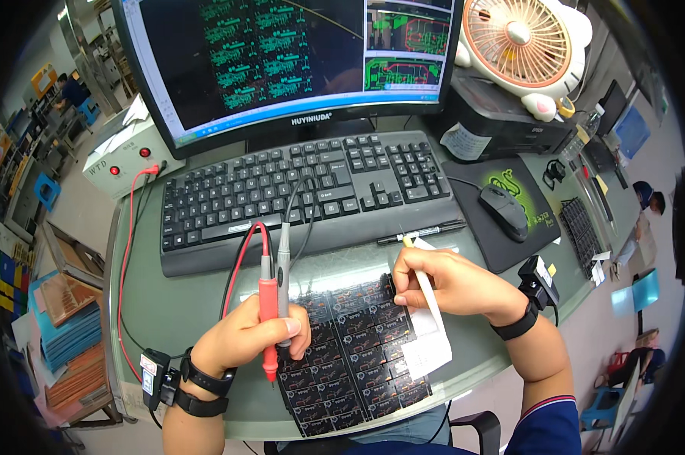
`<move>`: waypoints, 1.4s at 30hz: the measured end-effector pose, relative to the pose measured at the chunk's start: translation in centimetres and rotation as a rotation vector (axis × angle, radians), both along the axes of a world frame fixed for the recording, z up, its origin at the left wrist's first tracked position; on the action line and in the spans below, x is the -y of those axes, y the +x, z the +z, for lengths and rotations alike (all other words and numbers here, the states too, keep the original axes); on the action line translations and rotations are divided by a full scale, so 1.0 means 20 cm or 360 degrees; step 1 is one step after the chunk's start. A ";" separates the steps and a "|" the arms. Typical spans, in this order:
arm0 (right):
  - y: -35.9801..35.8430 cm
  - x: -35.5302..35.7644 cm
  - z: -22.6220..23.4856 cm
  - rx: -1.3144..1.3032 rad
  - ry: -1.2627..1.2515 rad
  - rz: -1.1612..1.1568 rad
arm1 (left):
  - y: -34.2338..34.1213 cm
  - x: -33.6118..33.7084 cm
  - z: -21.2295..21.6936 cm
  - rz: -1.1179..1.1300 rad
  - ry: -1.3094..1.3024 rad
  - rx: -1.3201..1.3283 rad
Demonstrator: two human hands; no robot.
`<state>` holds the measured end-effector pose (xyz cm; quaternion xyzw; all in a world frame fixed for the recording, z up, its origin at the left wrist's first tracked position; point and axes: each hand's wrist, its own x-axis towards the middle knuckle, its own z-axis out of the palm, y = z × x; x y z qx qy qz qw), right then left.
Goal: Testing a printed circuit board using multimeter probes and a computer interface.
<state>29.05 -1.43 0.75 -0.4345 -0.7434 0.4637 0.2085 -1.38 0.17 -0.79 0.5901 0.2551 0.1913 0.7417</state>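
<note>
Two test probes are gripped in my left hand (240, 334), its fingers wrapped round them: a red probe (267, 299) and a grey-black probe (284, 262). The red one points down, its tip just by the left side of a dark panel of small circuit boards (331, 379). The grey-black probe's tip is hidden behind my fingers. At the panel's upper right edge is my right hand (460, 284), thumb and forefinger pinched together. A curled white paper strip (430, 355) passes through that hand and hangs over the panel's right side.
Beyond the panel lie a black keyboard (282, 189) and a marker pen (422, 232). A mouse (503, 212) rests on a dark mat. Further back stand a monitor (289, 121), a printer (502, 121), a fan (518, 34) and a white tester box (122, 161) with probe leads.
</note>
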 end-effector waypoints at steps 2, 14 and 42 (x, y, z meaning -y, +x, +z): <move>0.01 0.00 -0.01 0.0012 0.0029 0.0018 | 0.00 0.00 0.00 0.0001 0.0008 -0.0037; 0.01 -0.01 -0.01 0.0082 0.0178 0.0091 | 0.00 0.00 -0.01 0.0010 0.0009 -0.0073; 0.00 -0.01 0.00 0.0140 0.0161 0.0114 | 0.00 -0.01 -0.01 0.0037 -0.0019 -0.0095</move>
